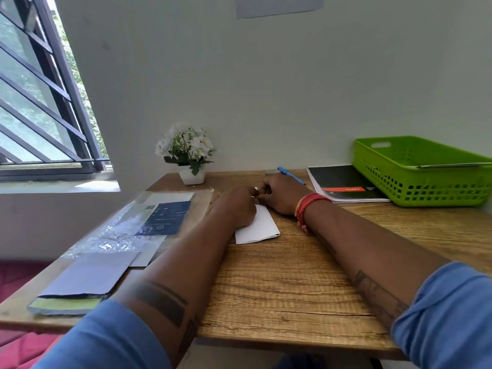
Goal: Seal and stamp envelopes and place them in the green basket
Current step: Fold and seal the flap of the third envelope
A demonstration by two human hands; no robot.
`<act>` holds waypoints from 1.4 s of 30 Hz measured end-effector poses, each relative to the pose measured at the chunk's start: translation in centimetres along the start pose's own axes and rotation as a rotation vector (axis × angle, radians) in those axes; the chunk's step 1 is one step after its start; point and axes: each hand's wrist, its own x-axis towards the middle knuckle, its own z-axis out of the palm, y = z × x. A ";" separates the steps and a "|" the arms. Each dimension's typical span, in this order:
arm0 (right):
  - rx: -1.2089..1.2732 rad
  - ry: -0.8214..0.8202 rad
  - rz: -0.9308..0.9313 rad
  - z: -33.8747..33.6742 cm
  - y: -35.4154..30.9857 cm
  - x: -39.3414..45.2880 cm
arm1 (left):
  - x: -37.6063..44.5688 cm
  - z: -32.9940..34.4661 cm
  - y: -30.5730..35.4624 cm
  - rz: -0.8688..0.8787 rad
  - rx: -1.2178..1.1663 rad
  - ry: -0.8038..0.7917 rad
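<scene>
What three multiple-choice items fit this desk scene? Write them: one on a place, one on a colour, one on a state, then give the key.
1. Where does the green basket stand?
A. far right of the table, partly on the black notebook
B. beside the window
C. on the floor

2. What colour is the pen behind the hands?
A. red
B. blue
C. black

3. What are the hands doing?
A. hanging idle off the table
B. lifting the flower pot
C. both working at the far end of the white envelope

Key: 1 A, the basket's near corner overlaps the notebook at the right. 2 B, its barrel shows blue past the right hand. 3 C, the left hand and the right hand meet with curled fingers at the envelope's far edge; what exactly they pinch is hidden.
</scene>
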 end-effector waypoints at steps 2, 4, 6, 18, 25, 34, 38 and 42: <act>0.017 0.004 0.030 0.1 -0.1 0.0 | -0.1 -0.1 0.1 0.006 0.001 -0.005; 0.001 -0.024 0.040 -0.1 -0.2 0.0 | -0.2 -0.2 0.1 0.000 -0.003 -0.018; 0.010 -0.068 0.046 -0.7 -0.1 0.0 | -0.2 -0.2 0.2 -0.009 -0.015 -0.019; -0.061 -0.387 0.024 -3.4 0.1 -0.7 | 0.0 -0.1 0.2 -0.037 0.024 -0.042; -0.009 -0.529 0.011 -4.5 0.2 -1.5 | -0.2 -0.1 0.2 -0.041 0.008 -0.023; -0.054 -0.622 0.006 -5.1 -0.1 -2.1 | -0.5 -0.3 0.4 -0.038 0.023 -0.031; -0.099 -0.660 0.012 -5.3 -0.3 -2.0 | -0.4 -0.3 0.4 -0.031 0.022 -0.031; 0.002 -0.609 0.006 -5.3 0.5 -2.5 | -0.5 -0.2 0.3 -0.028 0.023 -0.025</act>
